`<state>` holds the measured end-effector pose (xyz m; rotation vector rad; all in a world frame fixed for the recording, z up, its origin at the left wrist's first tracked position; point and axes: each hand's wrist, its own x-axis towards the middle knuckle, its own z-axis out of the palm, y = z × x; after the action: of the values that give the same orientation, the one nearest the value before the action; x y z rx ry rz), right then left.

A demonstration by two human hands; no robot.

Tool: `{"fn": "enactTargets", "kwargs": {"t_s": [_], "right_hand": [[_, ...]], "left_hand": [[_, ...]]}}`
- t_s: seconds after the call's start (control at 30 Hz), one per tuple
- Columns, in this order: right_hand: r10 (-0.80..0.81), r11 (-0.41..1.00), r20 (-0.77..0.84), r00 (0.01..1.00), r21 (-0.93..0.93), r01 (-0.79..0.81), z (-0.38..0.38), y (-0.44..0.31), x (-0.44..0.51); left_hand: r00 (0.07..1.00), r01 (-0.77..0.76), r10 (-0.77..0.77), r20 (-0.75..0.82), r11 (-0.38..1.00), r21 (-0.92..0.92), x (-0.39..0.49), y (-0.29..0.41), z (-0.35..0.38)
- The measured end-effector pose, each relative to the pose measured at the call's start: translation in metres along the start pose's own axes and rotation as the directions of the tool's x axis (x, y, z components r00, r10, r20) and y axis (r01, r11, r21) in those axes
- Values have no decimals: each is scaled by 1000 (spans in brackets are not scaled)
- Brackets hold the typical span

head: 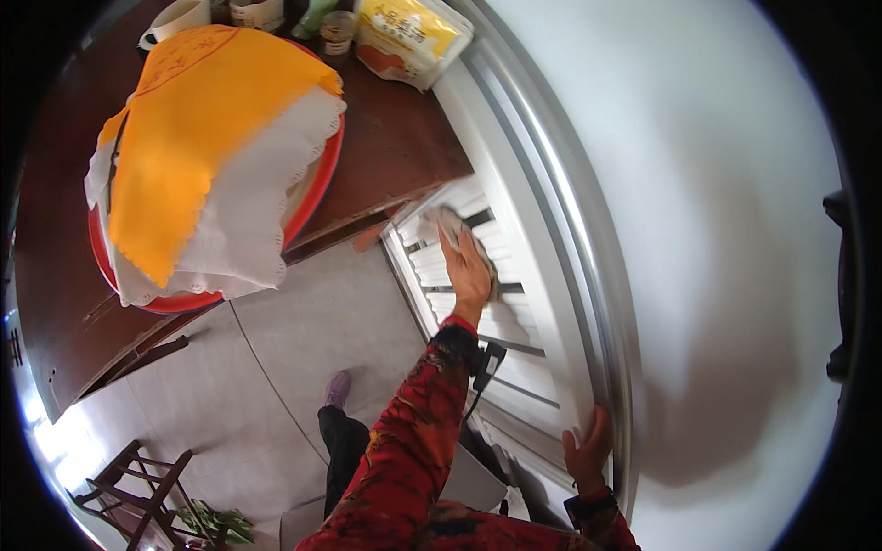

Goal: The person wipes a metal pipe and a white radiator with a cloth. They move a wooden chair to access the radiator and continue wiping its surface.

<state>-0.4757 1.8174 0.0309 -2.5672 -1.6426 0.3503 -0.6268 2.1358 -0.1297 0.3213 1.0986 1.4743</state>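
Observation:
My left hand [465, 268] presses a greyish cloth [451, 224] against a white slatted panel [517, 320]. The cloth is blurred and lies under the fingers, with part of it showing beyond them. Lower right, my right hand [589, 448] grips the edge of the white frame [551, 275], beside a shiny metal rim [572, 200]; some of its fingers are hidden. Both arms wear red patterned sleeves. A black device with a cable [488, 365] is strapped at the left wrist.
A brown wooden table [393, 144] holds a red-rimmed tray [320, 186] covered by orange and white cloths, a white cup [176, 24], a small jar [337, 34] and a yellow-and-white packet [410, 41]. Below are a wooden stool [148, 492] and green leaves [213, 523]. A smooth white surface [723, 241] spans the right.

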Motion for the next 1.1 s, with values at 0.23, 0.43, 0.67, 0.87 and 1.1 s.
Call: {"fn": "enactTargets", "kwargs": {"t_s": [0.23,0.43,0.67,0.87,1.1], "right_hand": [[-12,1000,-41,999,-25,11,5,8,1],[0,1000,-40,999,-4,-1,7,16,1],[-46,998,-75,996,-40,43,8,17,1],[1,1000,-70,998,-1,-1,10,21,0],[-55,996,-69,996,-77,50,8,16,3]], "left_hand": [[944,-235,210,256,969,73,-30,7,6],[904,-397,356,238,905,156,-14,21,-3],[961,-192,153,231,969,157,-10,37,5],[915,-392,351,200,891,227,4,29,1],[897,-285,262,356,958,11,-10,44,2]]}}
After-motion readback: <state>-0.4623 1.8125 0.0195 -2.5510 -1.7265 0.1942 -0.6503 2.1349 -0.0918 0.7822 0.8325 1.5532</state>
